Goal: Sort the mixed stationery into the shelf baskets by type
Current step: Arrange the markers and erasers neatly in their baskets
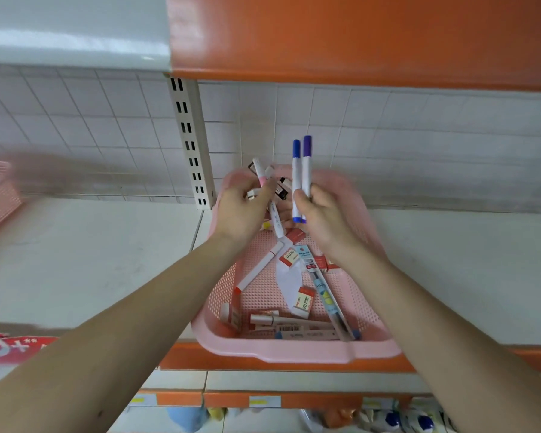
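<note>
Right hand point(322, 220) pinches two slim white-barrelled markers, upright, side by side: blue-capped marker point(296, 170), purple-capped marker point(307, 164). Left hand point(241, 210) grips loose bundle of pens, pink-tipped white pen point(260, 171) sticking up; rest blurred. Both hands above far end of pink plastic basket point(294, 351), perforated mesh walls, smooth rim, on matte white shelf point(91, 260). Inside: cylindrical pens, boxy red-and-white erasers point(304, 303), jumbled flat.

Above the pink basket point(294, 350), right hand point(320, 218) grips two markers point(302, 179); left hand point(242, 210) grips several pens point(270, 195).
</note>
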Demonstrator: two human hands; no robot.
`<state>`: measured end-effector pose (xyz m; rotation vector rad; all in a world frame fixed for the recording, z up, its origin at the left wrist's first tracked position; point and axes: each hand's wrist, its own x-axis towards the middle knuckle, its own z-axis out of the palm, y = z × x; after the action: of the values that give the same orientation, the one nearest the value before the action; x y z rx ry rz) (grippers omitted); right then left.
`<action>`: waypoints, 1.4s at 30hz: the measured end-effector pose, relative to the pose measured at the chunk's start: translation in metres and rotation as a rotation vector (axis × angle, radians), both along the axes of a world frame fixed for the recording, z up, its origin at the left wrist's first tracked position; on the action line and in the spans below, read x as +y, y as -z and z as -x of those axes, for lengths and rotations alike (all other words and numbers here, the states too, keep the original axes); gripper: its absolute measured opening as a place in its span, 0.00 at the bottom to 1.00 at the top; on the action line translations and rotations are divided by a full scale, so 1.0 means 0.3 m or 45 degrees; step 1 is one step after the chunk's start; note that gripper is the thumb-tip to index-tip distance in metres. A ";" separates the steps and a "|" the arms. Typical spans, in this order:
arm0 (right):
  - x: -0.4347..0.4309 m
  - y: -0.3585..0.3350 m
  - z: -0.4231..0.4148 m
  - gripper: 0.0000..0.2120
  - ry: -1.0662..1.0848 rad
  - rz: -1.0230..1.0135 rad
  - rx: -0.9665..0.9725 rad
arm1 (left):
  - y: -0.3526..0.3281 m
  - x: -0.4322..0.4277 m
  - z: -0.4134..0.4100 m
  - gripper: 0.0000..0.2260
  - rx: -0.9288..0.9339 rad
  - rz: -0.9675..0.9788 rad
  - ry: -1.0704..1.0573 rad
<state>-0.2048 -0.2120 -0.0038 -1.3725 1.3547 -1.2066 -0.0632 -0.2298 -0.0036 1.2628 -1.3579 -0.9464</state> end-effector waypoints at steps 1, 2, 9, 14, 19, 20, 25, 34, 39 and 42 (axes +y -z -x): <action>0.009 -0.008 -0.015 0.10 -0.019 0.028 0.078 | -0.008 0.006 -0.008 0.09 0.068 0.012 0.009; 0.017 -0.018 -0.033 0.11 -0.040 0.049 0.150 | -0.019 0.013 -0.018 0.09 0.141 0.017 0.031; 0.072 -0.094 -0.220 0.09 -0.209 0.099 0.290 | -0.081 0.087 -0.200 0.11 0.334 0.011 0.123; 0.109 -0.098 -0.474 0.08 -0.314 0.043 0.257 | -0.099 0.160 -0.469 0.13 0.355 0.007 0.093; 0.136 -0.062 -0.781 0.12 -0.256 0.067 0.355 | -0.097 0.243 -0.838 0.19 0.332 0.025 -0.062; 0.144 -0.061 -0.849 0.13 -0.256 0.065 0.326 | -0.095 0.261 -0.916 0.19 0.337 0.023 -0.084; 0.198 -0.065 -1.202 0.13 -0.251 0.073 0.156 | -0.092 0.352 -1.293 0.14 0.340 0.057 -0.188; 0.291 -0.092 -1.707 0.11 -0.248 0.196 0.095 | -0.092 0.495 -1.799 0.13 0.335 0.071 -0.345; 0.281 -0.101 -1.883 0.12 -0.276 0.248 0.127 | -0.088 0.537 -1.974 0.13 0.288 0.081 -0.401; 0.270 -0.097 -1.967 0.12 -0.352 0.247 0.110 | -0.088 0.540 -2.061 0.13 0.266 0.117 -0.470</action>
<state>0.3853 -0.1310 0.0253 -1.7045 1.0824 -1.1239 0.5552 -0.0677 0.0229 1.2520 -0.9539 -0.7259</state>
